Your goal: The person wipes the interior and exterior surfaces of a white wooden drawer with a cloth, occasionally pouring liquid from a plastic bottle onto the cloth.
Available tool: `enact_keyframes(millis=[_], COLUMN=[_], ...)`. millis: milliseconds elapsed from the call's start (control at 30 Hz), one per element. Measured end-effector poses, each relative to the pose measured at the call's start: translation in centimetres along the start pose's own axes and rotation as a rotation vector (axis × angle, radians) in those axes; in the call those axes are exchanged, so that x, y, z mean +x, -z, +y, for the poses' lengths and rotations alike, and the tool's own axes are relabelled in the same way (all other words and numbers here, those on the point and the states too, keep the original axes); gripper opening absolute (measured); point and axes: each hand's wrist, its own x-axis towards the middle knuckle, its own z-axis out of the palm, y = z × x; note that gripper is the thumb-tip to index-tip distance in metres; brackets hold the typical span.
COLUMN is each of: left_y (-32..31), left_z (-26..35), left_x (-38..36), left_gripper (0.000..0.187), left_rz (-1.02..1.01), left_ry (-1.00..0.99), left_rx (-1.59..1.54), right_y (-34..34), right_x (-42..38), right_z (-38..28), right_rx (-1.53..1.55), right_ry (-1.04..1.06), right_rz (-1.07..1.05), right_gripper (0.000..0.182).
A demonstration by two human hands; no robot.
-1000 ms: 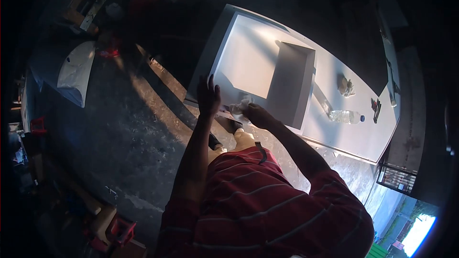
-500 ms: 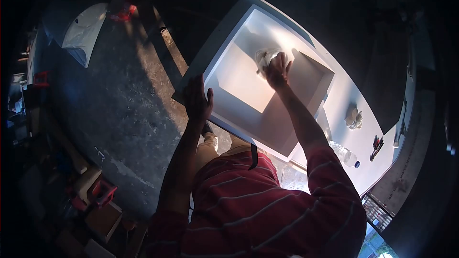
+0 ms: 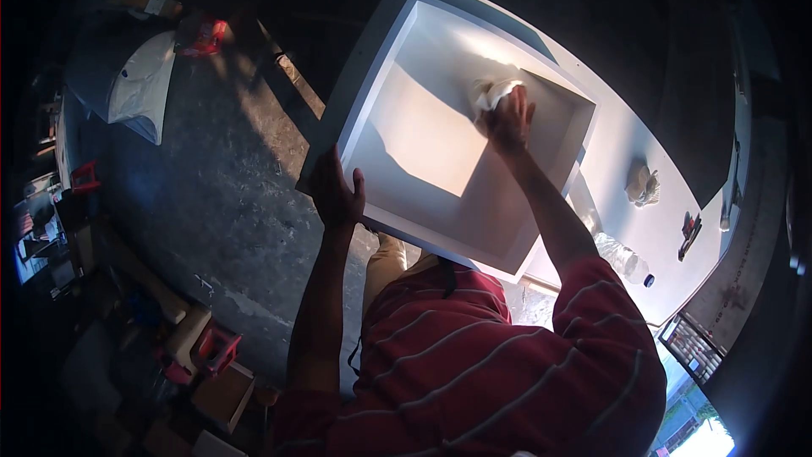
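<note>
A shallow white open box [image 3: 379, 93] with raised sides lies tilted in front of me, sunlight falling across its inside. My left hand [image 3: 337, 196] grips its near left edge, thumb up by the rim and fingers on the outer side. Inside the box, my right hand [image 3: 509, 125] is closed on a crumpled white cloth [image 3: 494, 95], pressed to the inner surface close to the far right side. The hand hides part of the cloth, and the cloth is slightly blurred.
The white tabletop [image 3: 613, 148] extends to the right of the box. On it are a crumpled rag [image 3: 643, 184], a clear plastic bottle [image 3: 624, 259] lying down and a small red-and-black tool [image 3: 689, 233]. Red stools [image 3: 216, 351] and wood pieces stand at the lower left.
My right hand has moved the cloth across the inside towards the far right side. My left hand stays at the left edge, a little lower. The whole view has shifted slightly.
</note>
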Motion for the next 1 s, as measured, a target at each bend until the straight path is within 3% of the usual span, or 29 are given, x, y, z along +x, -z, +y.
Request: enact_keyframes(millis=[33, 100, 133, 167, 233, 267, 367, 467, 533, 567, 700, 767, 800, 867, 900, 967, 1000], left_y=[-0.1, -0.1, -0.1, -0.2, -0.3, -0.2, 0.2, 0.1, 0.1, 0.1, 0.0, 0.3, 0.3, 0.2, 0.2, 0.2, 0.2], left_z=[0.1, 0.0, 0.0, -0.1, -0.2, -0.3, 0.0, 0.2, 0.5, 0.5, 0.5, 0.7, 0.7, 0.6, 0.6, 0.5, 0.4], left_x=[0.0, 0.1, 0.1, 0.1, -0.1, 0.1, 0.1, 0.1, -0.1, 0.1, 0.2, 0.3, 0.3, 0.3, 0.2, 0.2, 0.1], left_gripper=[0.059, 0.060, 0.061, 0.061, 0.061, 0.062, 0.061, 0.061, 0.060, 0.060, 0.059, 0.059, 0.059, 0.059, 0.059, 0.061, 0.061], left_rz=[0.012, 0.030, 0.021, 0.013, 0.010, 0.005, 0.008, -0.004, -0.021, -0.026, -0.011, -0.006, -0.004, -0.010, -0.007, -0.017, -0.020], left_ry=[-0.002, -0.011, -0.008, -0.001, -0.006, -0.018, -0.042, -0.034, -0.012, 0.015, 0.004, 0.010, 0.004, -0.012, -0.016, -0.025, -0.029], left_rx=[0.003, 0.008, 0.003, -0.001, -0.006, -0.015, 0.043, 0.080, 0.074, 0.070, 0.057, 0.068, 0.066, 0.104, 0.105, 0.090, 0.100], right_y=[0.1, 1.2, -4.2, -4.6, -3.5, -2.6, -3.9, -2.9, -1.7, -1.2, 1.9, -3.4, -2.4, -0.7, -0.3, -0.8, -4.0], right_x=[1.0, 2.9, 0.8, -0.2, -2.6, -2.6, 2.8, 10.2, 12.2, 10.6, 3.6, -2.1, -1.9, -0.9, 0.2, 2.8, 4.4], right_z=[0.0, -1.1, -1.7, -4.9, -12.3, -14.2, -14.6, -9.7, -5.7, -4.9, 2.3, 12.2, 11.3, 8.6, 6.4, 0.2, -1.9], right_rx=[0.000, 0.034, 0.025, 0.208, 0.299, 0.345, 0.282, 0.181, 0.104, 0.133, -0.006, -1.453, -1.456, -0.141, -0.139, 0.022, -0.009], right_ry=[-0.009, -0.284, 0.006, 0.149, 0.369, 0.536, 0.487, 0.280, 0.273, 0.262, -0.005, 0.249, 0.242, -0.369, -0.371, -0.365, -0.040], right_rz=[0.001, -0.110, 0.241, 0.177, -0.285, -0.224, -0.121, 0.083, -0.048, 0.084, 0.029, 0.305, 0.306, 0.199, 0.202, 0.014, 0.295], right_gripper=[0.057, 0.053, 0.047, 0.047, 0.055, 0.054, 0.047, 0.040, 0.037, 0.037, 0.039, 0.040, 0.040, 0.041, 0.041, 0.040, 0.042])
